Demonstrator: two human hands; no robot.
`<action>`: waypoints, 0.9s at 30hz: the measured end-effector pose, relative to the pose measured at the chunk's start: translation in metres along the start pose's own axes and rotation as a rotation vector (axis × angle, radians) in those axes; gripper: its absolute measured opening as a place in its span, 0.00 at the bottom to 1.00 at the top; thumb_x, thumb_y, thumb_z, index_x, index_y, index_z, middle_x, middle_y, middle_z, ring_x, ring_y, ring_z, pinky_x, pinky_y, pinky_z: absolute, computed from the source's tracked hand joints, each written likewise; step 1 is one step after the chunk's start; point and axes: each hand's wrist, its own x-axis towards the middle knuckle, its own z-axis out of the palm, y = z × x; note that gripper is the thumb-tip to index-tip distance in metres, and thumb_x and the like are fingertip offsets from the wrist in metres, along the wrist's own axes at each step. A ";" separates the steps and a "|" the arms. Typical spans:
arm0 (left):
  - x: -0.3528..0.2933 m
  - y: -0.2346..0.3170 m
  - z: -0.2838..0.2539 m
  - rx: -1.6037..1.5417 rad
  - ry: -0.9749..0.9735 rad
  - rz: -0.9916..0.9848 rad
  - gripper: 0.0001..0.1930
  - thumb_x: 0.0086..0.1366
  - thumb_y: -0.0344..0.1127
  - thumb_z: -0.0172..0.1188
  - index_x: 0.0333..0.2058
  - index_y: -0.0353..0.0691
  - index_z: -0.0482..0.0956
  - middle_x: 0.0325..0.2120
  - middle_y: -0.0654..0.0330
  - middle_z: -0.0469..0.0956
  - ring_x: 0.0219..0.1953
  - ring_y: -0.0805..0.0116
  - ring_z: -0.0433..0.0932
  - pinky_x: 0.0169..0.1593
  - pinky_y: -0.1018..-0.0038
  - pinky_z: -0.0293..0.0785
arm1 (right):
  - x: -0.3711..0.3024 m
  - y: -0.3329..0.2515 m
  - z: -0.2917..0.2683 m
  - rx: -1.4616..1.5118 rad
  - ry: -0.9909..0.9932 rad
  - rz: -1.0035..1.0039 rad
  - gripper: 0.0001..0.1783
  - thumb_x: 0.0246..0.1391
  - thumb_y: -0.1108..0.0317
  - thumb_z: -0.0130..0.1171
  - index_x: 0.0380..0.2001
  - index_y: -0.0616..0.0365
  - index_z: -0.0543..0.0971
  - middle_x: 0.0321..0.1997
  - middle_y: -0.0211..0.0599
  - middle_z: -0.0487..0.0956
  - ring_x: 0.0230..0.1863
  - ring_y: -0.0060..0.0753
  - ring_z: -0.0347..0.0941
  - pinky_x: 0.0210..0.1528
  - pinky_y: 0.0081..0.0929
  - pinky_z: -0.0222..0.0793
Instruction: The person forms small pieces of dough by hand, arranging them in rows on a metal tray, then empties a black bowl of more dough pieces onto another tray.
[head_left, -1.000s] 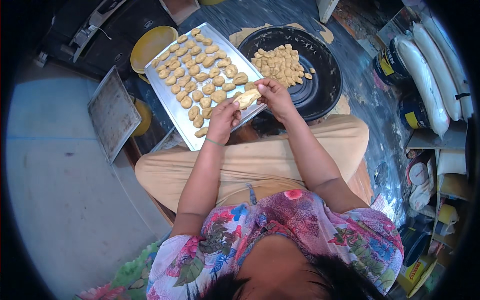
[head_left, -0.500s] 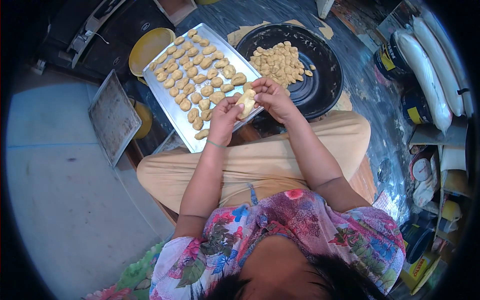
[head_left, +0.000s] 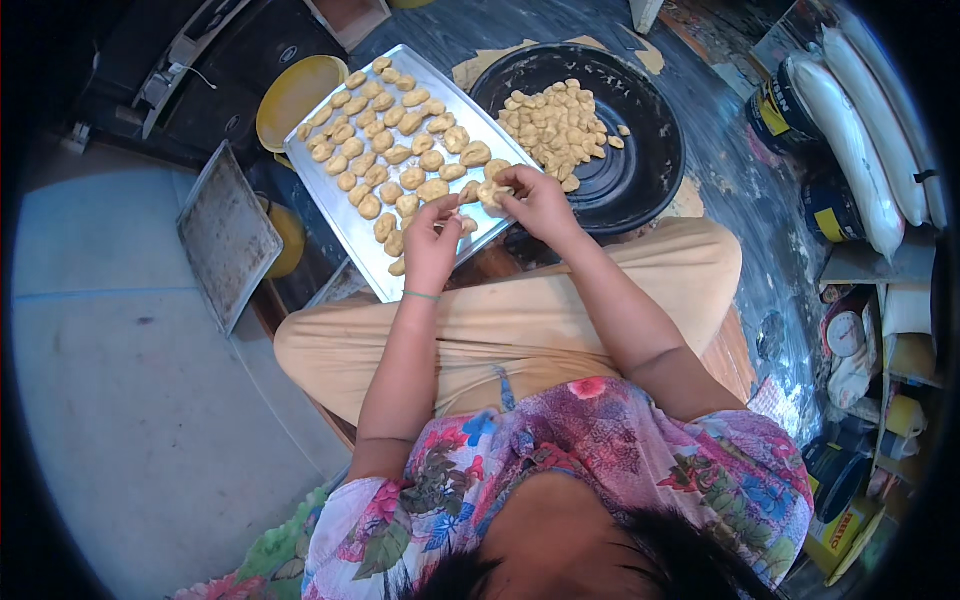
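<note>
Over the near right corner of a silver baking tray (head_left: 340, 225), my two hands are a little apart. Thumb and fingers of my right hand (head_left: 542, 208) pinch a pale lump of dough (head_left: 491, 194). My left hand (head_left: 434, 243) is closed, its fingertips around a smaller dough bit (head_left: 467, 225) that they partly hide. Rows of rounded yellowish dough pieces (head_left: 395, 155) cover much of the tray. Right of it, a wide black basin (head_left: 655, 150) holds a heap of smaller dough pieces (head_left: 550, 125).
A yellow round container (head_left: 300, 95) stands beyond the tray's left side. A worn flat tray (head_left: 230, 235) leans left of it. At the right are long white filled bags (head_left: 850, 150), dark buckets (head_left: 833, 212) and a shelf with a round dial scale (head_left: 845, 335). My crossed legs (head_left: 640, 270) lie below the tray.
The long dough piece both hands held together is now apart: the larger lump stays in my right hand, a smaller bit is at my left fingertips. My left hand has moved slightly left and down.
</note>
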 end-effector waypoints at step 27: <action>0.012 -0.016 0.028 0.949 -0.054 0.517 0.17 0.50 0.32 0.62 0.42 0.47 0.78 0.54 0.60 0.70 0.50 0.63 0.70 0.47 0.67 0.63 | 0.039 0.338 -0.025 -0.700 -0.210 0.726 0.25 0.44 0.56 0.62 0.46 0.55 0.77 0.47 0.55 0.77 0.51 0.50 0.73 0.53 0.40 0.68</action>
